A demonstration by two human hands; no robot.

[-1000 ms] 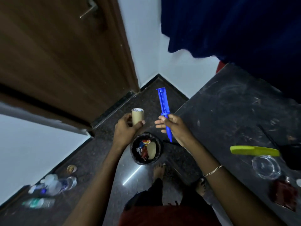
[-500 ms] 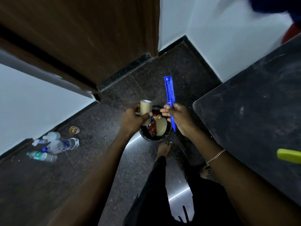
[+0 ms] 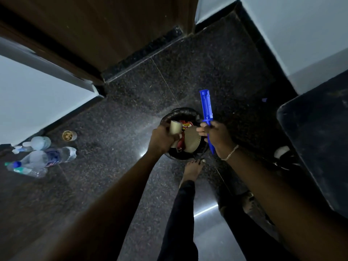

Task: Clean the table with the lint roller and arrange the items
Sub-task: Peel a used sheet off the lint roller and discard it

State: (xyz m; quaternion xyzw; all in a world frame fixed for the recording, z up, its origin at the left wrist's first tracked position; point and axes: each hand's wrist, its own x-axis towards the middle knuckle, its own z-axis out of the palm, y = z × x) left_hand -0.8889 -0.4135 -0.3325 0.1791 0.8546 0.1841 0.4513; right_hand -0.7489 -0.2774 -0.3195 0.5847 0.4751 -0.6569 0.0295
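My right hand (image 3: 217,136) grips the blue lint roller handle (image 3: 206,108), which points up and away with no roll on it. My left hand (image 3: 162,138) holds a bare cardboard roll core (image 3: 175,126) over a black waste bin (image 3: 178,112) on the floor. The bin holds a round paper plate (image 3: 192,141) and red and yellow wrappers (image 3: 185,124). The dark table (image 3: 318,132) juts in at the right edge, with only its corner in view.
Several plastic bottles (image 3: 41,157) and a small paper cup (image 3: 68,135) lie on the floor by the left wall. A brown door (image 3: 98,31) stands ahead. My bare foot (image 3: 192,170) is just before the bin. A dark sandal (image 3: 284,157) lies under the table edge.
My view has tilted down from the table to the floor. Both hands have lowered towards the bin, and the cardboard core now hangs right above its opening.
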